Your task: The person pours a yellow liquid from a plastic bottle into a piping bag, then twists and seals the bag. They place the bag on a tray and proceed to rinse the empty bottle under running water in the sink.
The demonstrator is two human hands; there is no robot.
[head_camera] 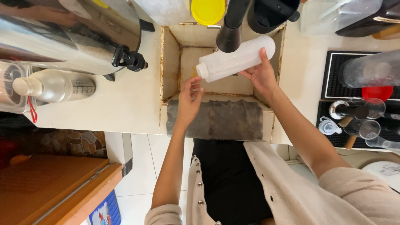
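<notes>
Seen from above, a person stands at a pale counter (133, 100) and holds a white plastic bottle (235, 58) on its side over a small square sink (171, 62) sunk into the worktop. The right hand (261, 77) wraps around the bottle's wider end, fingers curled under it and thumb up along its side, gripping it firmly. The left hand (189, 98) is just below the bottle's capped neck, fingers loosely bent and partly open, grasping nothing that can be made out and not quite touching the bottle. A black faucet spout (231, 29) hangs just above the bottle, near its middle. To the left, a large steel urn (75, 37) with a black tap sits on the counter, with a clear bottle (54, 85) lying beside it. To the right, upturned glasses (362, 110) rest on a black drip mat (333, 75). A yellow lid (207, 10) sits behind the sink.
</notes>
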